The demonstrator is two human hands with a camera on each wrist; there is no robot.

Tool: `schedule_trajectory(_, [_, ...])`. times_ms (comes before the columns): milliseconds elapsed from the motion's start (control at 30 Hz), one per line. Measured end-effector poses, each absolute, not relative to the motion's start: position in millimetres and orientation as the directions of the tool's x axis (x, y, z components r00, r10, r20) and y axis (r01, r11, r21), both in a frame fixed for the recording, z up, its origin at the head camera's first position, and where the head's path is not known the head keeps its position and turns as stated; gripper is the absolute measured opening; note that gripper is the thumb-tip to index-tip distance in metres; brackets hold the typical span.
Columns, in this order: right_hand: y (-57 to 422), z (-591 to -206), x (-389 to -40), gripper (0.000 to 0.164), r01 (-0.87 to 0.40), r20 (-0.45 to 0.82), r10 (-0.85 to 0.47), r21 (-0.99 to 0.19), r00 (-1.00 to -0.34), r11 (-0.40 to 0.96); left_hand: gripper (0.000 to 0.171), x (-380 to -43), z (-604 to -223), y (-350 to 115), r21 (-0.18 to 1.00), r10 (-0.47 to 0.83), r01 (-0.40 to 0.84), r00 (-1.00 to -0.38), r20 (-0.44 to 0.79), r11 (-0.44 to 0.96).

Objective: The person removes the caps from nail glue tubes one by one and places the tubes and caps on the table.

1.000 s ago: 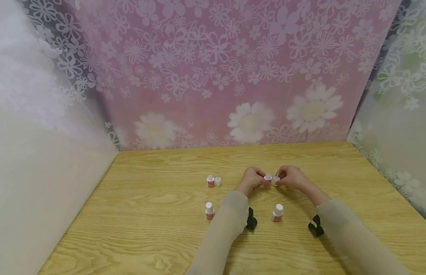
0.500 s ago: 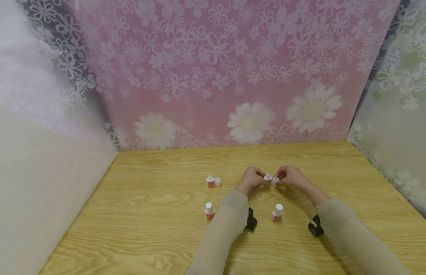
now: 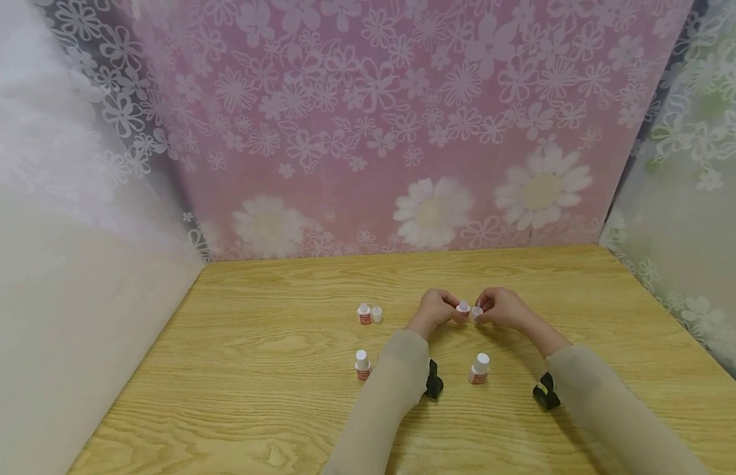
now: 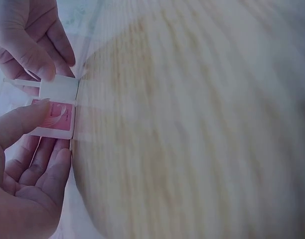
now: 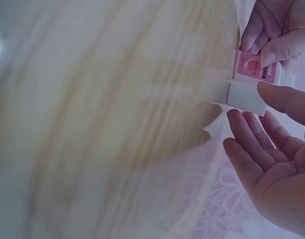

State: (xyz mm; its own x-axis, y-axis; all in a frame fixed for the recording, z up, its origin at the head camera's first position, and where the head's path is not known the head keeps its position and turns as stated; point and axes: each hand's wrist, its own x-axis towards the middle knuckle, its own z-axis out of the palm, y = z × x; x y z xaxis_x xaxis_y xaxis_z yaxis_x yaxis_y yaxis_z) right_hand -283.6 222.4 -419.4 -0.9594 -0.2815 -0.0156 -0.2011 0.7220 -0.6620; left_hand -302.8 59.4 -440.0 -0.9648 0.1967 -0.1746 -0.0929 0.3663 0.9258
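Observation:
In the head view my left hand (image 3: 437, 309) holds a small white bottle (image 3: 463, 309) upright on the table, uncapped. The left wrist view shows its pink label (image 4: 58, 115) under the thumb. Just right of it, my right hand (image 3: 503, 307) pinches a white cap (image 3: 477, 313) between thumb and fingers. Seen from the left wrist, the cap stands top down on the table close beside the bottle, its thin applicator stem (image 4: 24, 82) pointing up. From the right wrist, the bottle (image 5: 255, 67) and cap (image 5: 246, 98) sit side by side, the cap's far side partly hidden.
Further left stand another uncapped bottle (image 3: 364, 315) and its loose cap (image 3: 377, 315). Nearer, one capped bottle (image 3: 362, 366) is beside the left sleeve (image 3: 397, 376), another capped bottle (image 3: 479, 369) between the forearms. Black wrist mounts (image 3: 433, 381) hang at both sleeves. A patterned panel (image 3: 368, 165) closes the back.

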Motion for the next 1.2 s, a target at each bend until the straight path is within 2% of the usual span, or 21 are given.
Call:
schedule_trajectory(133, [221.5, -416.1, -280.0, 0.025, -0.218, -0.004, -0.291, -0.654, -0.957, 0.724, 0.019, -301.6, -438.0, 55.8, 0.923, 0.194, -0.069, -0.969, -0.152, 0.377])
schedule_trajectory(333, [223.4, -409.8, -272.6, 0.042, -0.223, 0.032, -0.264, -0.634, -0.964, 0.741, 0.020, -298.7, -431.7, 50.4, 0.889, 0.176, -0.021, -0.978, -0.114, 0.457])
schedule_trajectory(433, [224.3, -406.3, -268.3, 0.045, -0.225, 0.050, -0.249, -0.627, -0.967, 0.746, 0.022, -296.4, -428.1, 47.0, 0.880, 0.182, 0.010, -0.980, -0.087, 0.476])
schedule_trajectory(667, [222.3, -398.2, -257.3, 0.043, -0.247, 0.101, -0.236, -0.612, -0.966, 0.751, 0.028, -288.4, -422.4, 34.3, 0.884, 0.190, 0.045, -0.981, -0.050, 0.465])
schedule_trajectory(867, [218.6, -389.7, -241.3, 0.037, -0.276, 0.160, -0.226, -0.609, -0.961, 0.743, 0.030, -276.4, -414.0, 25.4, 0.865, 0.241, 0.141, -0.970, 0.024, 0.481])
schedule_trajectory(1200, [209.2, -380.0, -218.0, 0.040, -0.336, 0.245, -0.235, -0.577, -0.941, 0.744, 0.026, -247.6, -393.2, 16.9, 0.748, 0.326, 0.297, -0.938, 0.115, 0.594])
